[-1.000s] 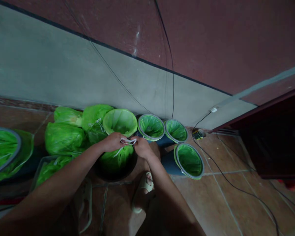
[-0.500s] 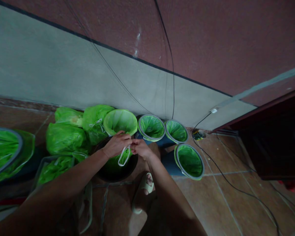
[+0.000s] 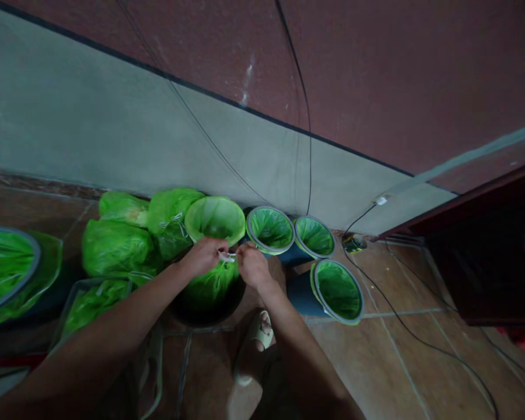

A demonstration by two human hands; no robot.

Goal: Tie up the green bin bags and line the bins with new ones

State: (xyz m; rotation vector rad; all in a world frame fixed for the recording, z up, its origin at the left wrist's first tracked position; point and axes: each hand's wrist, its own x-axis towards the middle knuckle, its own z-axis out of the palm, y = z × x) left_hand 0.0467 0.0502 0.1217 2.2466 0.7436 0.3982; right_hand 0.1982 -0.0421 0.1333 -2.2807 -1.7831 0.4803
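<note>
A green garbage bag (image 3: 212, 286), gathered at its neck, sits in a dark round bin (image 3: 188, 315) on the tiled floor. Above it, white drawstrings (image 3: 227, 256) stretch between my two hands. My left hand (image 3: 207, 255) is closed on one side of the drawstring. On the other side, my right hand (image 3: 251, 263) has its fingers pinched around the string. Just behind my hands stands a bin lined with a light green bag (image 3: 215, 219).
Tied green bags (image 3: 118, 248) lie against the wall at left. Grey-rimmed lined bins (image 3: 270, 228) stand to the right, another lined bin (image 3: 9, 268) at far left. A black cable (image 3: 402, 318) crosses the tiles at right. A slippered foot (image 3: 258, 338) is below my hands.
My hands have moved apart, drawing the white string loop between them. The bag's gathered neck now shows beneath them.
</note>
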